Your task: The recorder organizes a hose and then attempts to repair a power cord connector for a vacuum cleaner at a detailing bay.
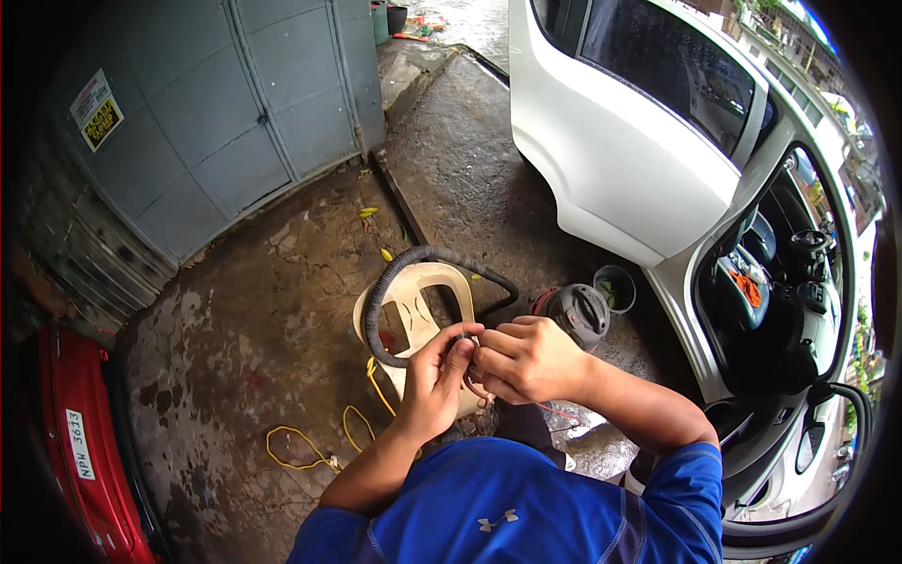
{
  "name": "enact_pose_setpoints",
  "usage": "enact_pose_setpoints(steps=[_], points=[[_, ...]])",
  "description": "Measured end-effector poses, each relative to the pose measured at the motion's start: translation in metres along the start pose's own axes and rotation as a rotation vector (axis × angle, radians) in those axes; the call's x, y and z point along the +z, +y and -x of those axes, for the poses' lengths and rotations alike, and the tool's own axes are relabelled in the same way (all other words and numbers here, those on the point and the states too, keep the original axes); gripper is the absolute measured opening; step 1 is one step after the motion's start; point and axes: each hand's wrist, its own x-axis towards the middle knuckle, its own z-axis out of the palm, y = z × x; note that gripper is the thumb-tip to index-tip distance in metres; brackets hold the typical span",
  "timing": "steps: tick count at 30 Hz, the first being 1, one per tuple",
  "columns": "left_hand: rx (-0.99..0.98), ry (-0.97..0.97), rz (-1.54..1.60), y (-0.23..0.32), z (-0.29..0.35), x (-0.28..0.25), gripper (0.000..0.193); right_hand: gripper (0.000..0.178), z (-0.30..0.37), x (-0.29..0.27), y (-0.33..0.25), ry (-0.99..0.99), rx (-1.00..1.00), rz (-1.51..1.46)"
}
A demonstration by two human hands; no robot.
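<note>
My left hand [438, 374] and my right hand [532, 361] meet in front of my chest, fingers closed and pressed together. Between them is a small dark piece, mostly hidden by the fingers, and I cannot make out its kind. A thin reddish cord [474, 387] loops just under the fingertips. Beyond the hands stands a beige plastic chair [458, 278]. Over it curves a black ribbed hose [373, 305], with one end close to my left hand. To the right of the chair is a round vacuum cleaner [583, 317] with a grey top.
A dark bucket [615, 288] stands behind the vacuum cleaner. On the right a white car [629, 141] has its door open. Yellow cord [291, 462] lies on the wet concrete floor at left. A red car [83, 451] and a grey metal gate [197, 122] border the left side.
</note>
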Motion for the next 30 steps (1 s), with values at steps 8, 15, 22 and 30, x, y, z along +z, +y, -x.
enact_pose_setpoints(steps=[8,15,22,30], points=[[0.19,0.217,0.16,-0.001,-0.017,0.014,0.022,0.027,-0.015,0.016,0.012,0.331,-0.141,-0.029],[-0.046,0.217,0.433,0.005,-0.03,0.002,0.03,0.028,-0.026,0.003,0.023,0.169,-0.082,0.124],[-0.025,0.198,0.487,0.009,-0.029,-0.001,0.043,0.029,-0.032,-0.003,0.012,0.178,0.091,0.136],[0.082,0.276,0.374,0.009,-0.038,-0.014,0.04,0.026,-0.027,0.003,0.007,0.072,-0.02,0.144]])
